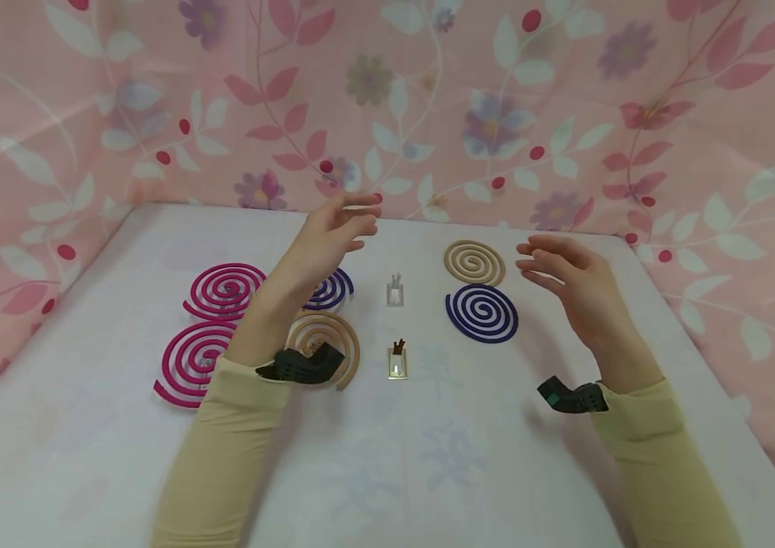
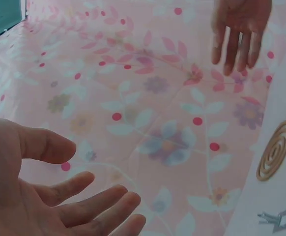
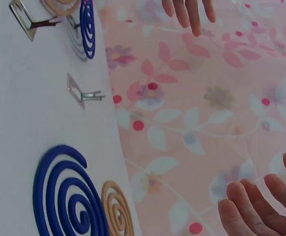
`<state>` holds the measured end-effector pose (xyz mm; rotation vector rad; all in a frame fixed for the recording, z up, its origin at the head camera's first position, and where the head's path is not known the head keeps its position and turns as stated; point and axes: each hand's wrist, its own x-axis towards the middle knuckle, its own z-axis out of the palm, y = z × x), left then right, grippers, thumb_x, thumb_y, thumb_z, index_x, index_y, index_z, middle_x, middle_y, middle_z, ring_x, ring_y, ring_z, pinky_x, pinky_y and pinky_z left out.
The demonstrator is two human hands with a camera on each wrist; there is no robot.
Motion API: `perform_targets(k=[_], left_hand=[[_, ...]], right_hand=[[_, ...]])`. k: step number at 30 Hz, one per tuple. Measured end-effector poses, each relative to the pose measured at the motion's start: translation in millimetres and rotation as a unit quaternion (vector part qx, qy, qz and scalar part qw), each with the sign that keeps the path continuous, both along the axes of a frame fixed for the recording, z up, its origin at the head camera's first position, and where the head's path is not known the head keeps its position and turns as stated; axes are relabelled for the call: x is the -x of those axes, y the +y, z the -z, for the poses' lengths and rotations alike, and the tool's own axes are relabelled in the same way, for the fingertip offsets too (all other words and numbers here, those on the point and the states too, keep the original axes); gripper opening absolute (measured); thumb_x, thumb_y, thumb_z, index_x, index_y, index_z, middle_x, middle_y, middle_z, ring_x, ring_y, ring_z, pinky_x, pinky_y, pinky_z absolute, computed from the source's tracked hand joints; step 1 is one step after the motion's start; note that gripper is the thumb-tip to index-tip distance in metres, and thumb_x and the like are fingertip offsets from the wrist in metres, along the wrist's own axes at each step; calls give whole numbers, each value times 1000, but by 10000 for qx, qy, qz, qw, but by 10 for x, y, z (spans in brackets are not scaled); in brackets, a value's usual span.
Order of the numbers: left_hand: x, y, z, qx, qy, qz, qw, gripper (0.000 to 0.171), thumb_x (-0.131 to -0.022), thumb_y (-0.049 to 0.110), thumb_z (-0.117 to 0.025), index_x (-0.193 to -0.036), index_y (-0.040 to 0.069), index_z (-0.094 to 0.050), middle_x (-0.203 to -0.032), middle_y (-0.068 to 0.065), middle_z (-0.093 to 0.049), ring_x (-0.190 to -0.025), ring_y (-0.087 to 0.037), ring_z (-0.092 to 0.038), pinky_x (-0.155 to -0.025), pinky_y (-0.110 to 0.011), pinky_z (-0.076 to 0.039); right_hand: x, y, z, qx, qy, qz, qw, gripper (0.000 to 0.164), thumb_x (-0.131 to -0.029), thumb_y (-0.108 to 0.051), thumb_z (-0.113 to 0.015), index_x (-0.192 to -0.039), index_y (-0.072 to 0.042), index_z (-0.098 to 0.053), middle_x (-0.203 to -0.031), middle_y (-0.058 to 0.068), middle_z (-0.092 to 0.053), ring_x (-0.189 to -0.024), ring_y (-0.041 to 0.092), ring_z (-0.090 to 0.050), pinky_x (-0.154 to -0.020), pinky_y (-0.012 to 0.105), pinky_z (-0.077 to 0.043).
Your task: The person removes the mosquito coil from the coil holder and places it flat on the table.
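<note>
Both hands hover above the white table with relaxed fingers and nothing in them. My left hand (image 1: 326, 243) hangs over a blue mosquito coil (image 1: 333, 289), with a tan coil (image 1: 353, 346) below it, partly hidden by the wrist. My right hand (image 1: 575, 281) is to the right of another tan coil (image 1: 474, 262) and a blue coil (image 1: 482, 313). Between the hands lie a silvery metal stand (image 1: 395, 294) and a gold-toned stand (image 1: 397, 364) with brown prongs. In the left wrist view, the left fingers (image 2: 99, 211) are spread a little.
Two magenta coils (image 1: 196, 365) lie at the left, one behind the other, partly covered by the left forearm. A pink floral cloth (image 1: 387, 99) hangs along the back of the white table (image 1: 483, 479). Dark wrist cameras (image 1: 305, 365) sit on both sleeves.
</note>
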<state>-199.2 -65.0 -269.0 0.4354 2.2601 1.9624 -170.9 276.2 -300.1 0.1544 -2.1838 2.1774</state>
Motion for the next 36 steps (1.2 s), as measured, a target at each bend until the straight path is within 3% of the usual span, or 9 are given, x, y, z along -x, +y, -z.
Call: perform_targets(k=[4, 12, 17, 20, 26, 30, 36], left_hand=[[-44, -172, 125, 245, -118, 134, 9995, 41, -104, 16, -50, -143, 4, -45, -143, -16, -55, -126, -30, -55, -112, -45, -44], [-221, -753, 346, 784, -500, 268, 9953, 43, -105, 28, -51, -144, 10, -45, -146, -12, -52, -130, -27, -54, -114, -46, -40], [-331, -1056, 399, 944, -603, 220, 9935, 47, -104, 36, -51, -145, 13, -44, -149, -12, -49, -127, -18, -57, -109, -33, -45], [-332, -1180, 451, 859, -582, 141, 9945, 47, -105, 35, -51, -144, 10, -44, -149, -17, -48, -122, -11, -61, -102, -25, -49], [-261, -1232, 561, 706, -718, 308, 9944, 50, -105, 32, -50, -147, 6, -39, -151, -21, -46, -118, -5, -61, -102, -25, -50], [-267, -1224, 550, 900, -721, 336, 9928, 51, -105, 32, -51, -147, 6, -39, -149, -19, -48, -120, -7, -60, -101, -25, -50], [-256, -1229, 522, 803, -641, 366, 9940, 51, -104, 29, -54, -145, 3, -40, -147, -23, -49, -117, -6, -62, -100, -28, -51]], right_hand=[[-107, -228, -8, 59, 47, -209, 9998, 30, -99, -18, -63, -127, -6, -62, -120, 7, -68, -108, 16, -68, -95, 23, -54], [-173, -692, -47, -59, 54, -517, 9986, 34, -101, -17, -60, -131, -3, -57, -128, 11, -63, -116, 22, -63, -100, 27, -52], [-149, -934, -102, -16, 2, -656, 9978, 31, -101, -13, -57, -132, -6, -57, -132, 13, -60, -121, 27, -60, -103, 32, -51], [-134, -1104, -156, 161, 21, -768, 9969, 30, -101, -11, -57, -131, -7, -58, -133, 13, -60, -123, 30, -59, -105, 36, -50], [-143, -1348, -206, 473, 135, -889, 9948, 31, -100, -9, -58, -131, -2, -57, -131, 14, -61, -124, 32, -59, -107, 40, -49], [-164, -1397, -167, 407, 2, -971, 9944, 33, -100, -9, -57, -132, 0, -56, -132, 14, -60, -123, 28, -60, -107, 38, -49], [-164, -1411, -97, 390, -81, -992, 9943, 33, -100, -9, -57, -131, 0, -56, -131, 14, -60, -122, 26, -61, -107, 37, -48]])
